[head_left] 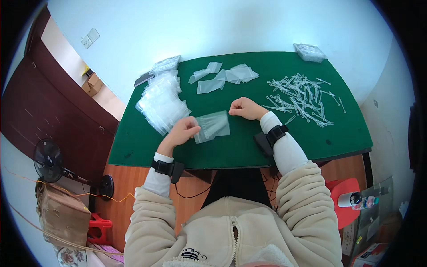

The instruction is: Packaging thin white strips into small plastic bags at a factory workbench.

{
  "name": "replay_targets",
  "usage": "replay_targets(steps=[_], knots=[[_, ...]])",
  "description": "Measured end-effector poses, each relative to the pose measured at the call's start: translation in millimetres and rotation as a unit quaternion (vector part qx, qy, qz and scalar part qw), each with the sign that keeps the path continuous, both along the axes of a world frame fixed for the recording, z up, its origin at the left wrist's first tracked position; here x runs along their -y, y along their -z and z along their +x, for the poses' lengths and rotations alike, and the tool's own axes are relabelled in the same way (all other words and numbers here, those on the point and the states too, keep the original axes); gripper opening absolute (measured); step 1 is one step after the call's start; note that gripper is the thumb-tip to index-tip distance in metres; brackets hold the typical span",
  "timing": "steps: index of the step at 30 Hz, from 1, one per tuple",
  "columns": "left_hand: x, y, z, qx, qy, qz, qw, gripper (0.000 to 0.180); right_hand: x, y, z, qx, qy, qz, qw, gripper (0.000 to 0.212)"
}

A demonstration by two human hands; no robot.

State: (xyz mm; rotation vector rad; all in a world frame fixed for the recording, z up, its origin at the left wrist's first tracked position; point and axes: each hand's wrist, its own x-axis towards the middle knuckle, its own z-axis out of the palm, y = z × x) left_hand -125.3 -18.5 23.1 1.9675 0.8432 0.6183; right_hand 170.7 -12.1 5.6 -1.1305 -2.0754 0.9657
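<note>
On the green table [311,133], the left hand [183,130] pinches a clear bag [213,125]; the right hand [247,108], its grip closed, holds something too small to tell. A few bags [224,75] lie behind; many bags [162,104] and plastic sticks [300,98] remain.

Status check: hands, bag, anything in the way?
Left hand pinching clear bag. Right hand closed, beside bag's far corner. Bag flat on green mat. Nothing blocking.

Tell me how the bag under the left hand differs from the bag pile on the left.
The bag is single and lies flat at mid-table; the pile is many, overlapped and fanned out. The left hand pinches the bag's edge; nothing touches the pile. Both are clear plastic on the green table.
</note>
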Motion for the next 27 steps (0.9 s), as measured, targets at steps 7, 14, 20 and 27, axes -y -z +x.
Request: replay_targets(steps=[7,14,20,27], knots=[[-2.7,-6.2,-58.5,-0.152,-0.240,0.146,0.948,0.021,-1.8,3.5,-1.0,-0.023,0.081,0.024,0.996,0.024],[7.0,-9.1,-61.4,-0.219,-0.382,0.299,0.847,0.049,-0.6,3.0,-2.8,-0.018,0.095,0.010,0.995,0.025],[-2.1,-14.2,-27.4,-0.390,-0.221,0.430,0.784,0.092,0.8,5.8,-1.6,-0.033,0.100,-0.002,0.994,0.025],[-56.0,-5.8,-43.7,-0.462,-0.269,0.354,0.767,0.106,3.3,4.7,-2.9,-0.047,0.100,0.010,0.994,0.023]])
